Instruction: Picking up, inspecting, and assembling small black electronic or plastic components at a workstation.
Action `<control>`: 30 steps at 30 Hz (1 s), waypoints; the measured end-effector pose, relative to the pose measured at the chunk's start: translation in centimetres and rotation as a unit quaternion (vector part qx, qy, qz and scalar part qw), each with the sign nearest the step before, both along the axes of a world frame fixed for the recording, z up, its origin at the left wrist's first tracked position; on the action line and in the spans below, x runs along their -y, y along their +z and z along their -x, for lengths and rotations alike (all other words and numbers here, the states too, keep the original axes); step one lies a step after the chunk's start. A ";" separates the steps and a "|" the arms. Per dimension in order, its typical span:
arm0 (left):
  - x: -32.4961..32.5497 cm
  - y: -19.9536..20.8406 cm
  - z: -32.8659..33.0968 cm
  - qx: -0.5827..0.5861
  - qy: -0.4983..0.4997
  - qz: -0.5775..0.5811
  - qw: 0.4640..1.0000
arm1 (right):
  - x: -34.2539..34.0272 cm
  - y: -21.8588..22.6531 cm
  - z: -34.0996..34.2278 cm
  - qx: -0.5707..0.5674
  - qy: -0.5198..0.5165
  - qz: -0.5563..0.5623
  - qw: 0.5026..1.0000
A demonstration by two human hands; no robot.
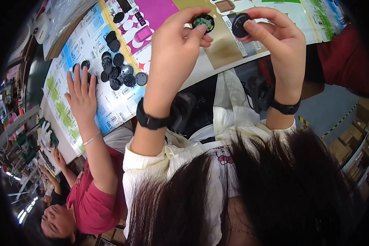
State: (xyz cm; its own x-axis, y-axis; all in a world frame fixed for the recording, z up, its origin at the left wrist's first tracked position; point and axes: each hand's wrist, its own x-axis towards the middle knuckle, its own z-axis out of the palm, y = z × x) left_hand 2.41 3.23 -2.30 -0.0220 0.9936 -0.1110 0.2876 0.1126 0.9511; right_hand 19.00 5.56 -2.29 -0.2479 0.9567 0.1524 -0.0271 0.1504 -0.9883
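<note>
Between the thumb and fingers of my left hand (178, 41) is a small round part with a green circuit board (203, 23) set in a black rim. My right hand (280, 39) pinches a round black cap (240, 25) by its edge. The two pieces are apart, held over the printed sheets on the table. Left of my left forearm lies a loose heap of black discs (118, 60), some overlapping. A single disc (141, 78) rests at the heap's near edge, by my wrist.
At my left a co-worker in a red shirt (98, 205) reaches a hand (82, 92) to discs on the table. A plastic-covered stack (70, 24) stands at the far left. Cardboard boxes (348, 137) fill shelving at the right. Another person's dark red sleeve (348, 57) shows at the right.
</note>
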 end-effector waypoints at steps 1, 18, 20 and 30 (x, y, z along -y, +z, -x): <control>0.6 0.6 -0.2 0.090 0.015 -0.020 0.996 | 0.4 0.0 0.4 -0.010 -0.002 0.013 1.000; 4.1 1.5 0.2 0.243 0.051 -0.106 0.963 | 2.8 2.0 2.6 0.238 0.026 -0.248 0.939; 4.3 1.6 0.5 0.281 0.045 -0.092 0.954 | 2.8 1.8 2.6 0.241 0.023 -0.263 0.934; 4.6 2.0 2.4 0.363 -0.011 -0.033 0.931 | 2.7 6.3 1.0 0.275 0.072 -0.114 0.952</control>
